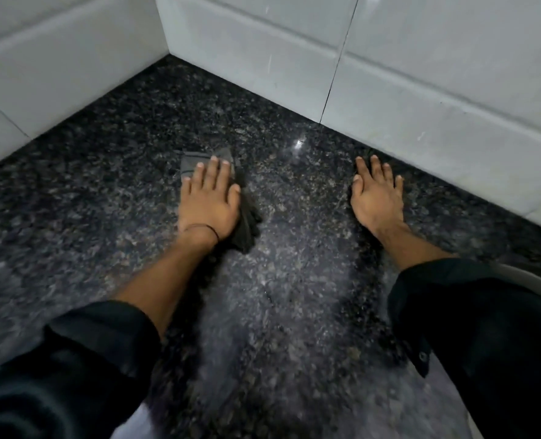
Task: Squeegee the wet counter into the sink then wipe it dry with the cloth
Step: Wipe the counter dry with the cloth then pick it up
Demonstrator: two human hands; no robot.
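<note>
Fingers (212,172) of the left hand (207,204) lie straight and together, pressing the cloth (247,229) flat — it runs lengthwise from beside the wrist to just past the fingertips, toward the wall corner (175,42) at upper centre. The right hand (377,198), fingers slightly spread, rests bare on the counter (294,312).

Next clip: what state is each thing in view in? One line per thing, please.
counter: glossy; whether it is wet or dry cannot be told.
cloth: crumpled, lying on the counter.
left hand: flat, fingers straight, pressing on the cloth.
right hand: flat on the bare counter, holding nothing.
</note>
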